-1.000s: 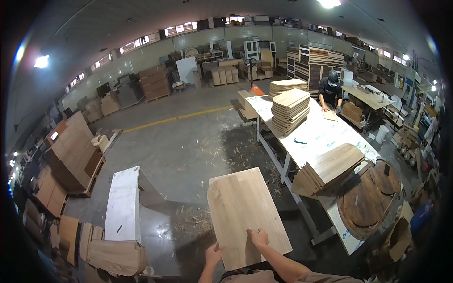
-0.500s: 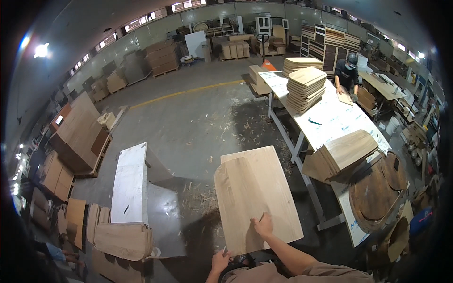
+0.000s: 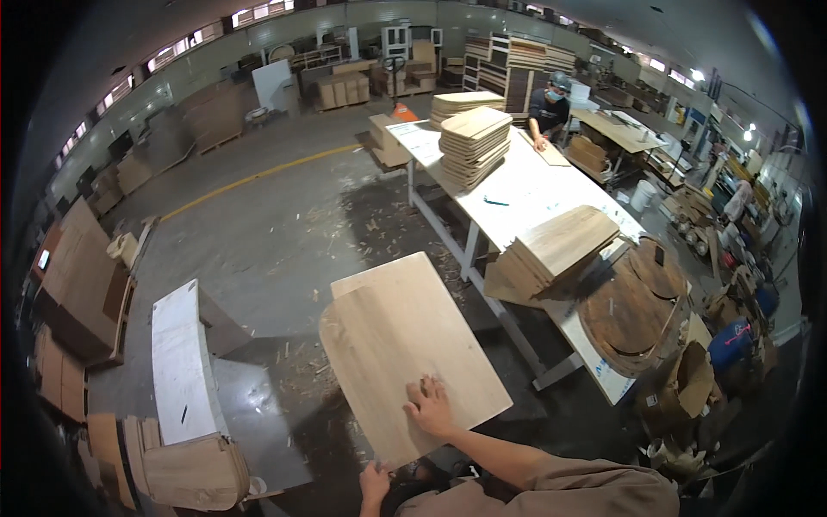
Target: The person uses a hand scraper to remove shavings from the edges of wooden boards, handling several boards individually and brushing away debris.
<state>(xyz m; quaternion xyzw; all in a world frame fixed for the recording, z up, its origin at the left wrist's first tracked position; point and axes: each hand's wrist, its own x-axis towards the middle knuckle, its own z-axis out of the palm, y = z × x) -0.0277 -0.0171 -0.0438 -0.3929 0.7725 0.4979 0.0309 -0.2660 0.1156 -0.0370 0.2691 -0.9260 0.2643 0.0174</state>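
A light wooden panel with rounded corners lies in front of me, and a second board shows from under its far edge. My right hand rests on the near part of the upper panel, fingers spread over the wood. At the near left corner of the panel is my left hand, its fingers curled closed. Whatever the left hand may hold is too small to make out. What supports the boards is hidden beneath them.
On the right a white-topped table carries stacked shaped panels, more boards and dark round wooden pieces. Another person works at its far side. A low white bench with wooden pieces stands left.
My right hand has gone from a pinched grip to lying flat with fingers spread on the panel. The view has swung right, so the surroundings sit further left.
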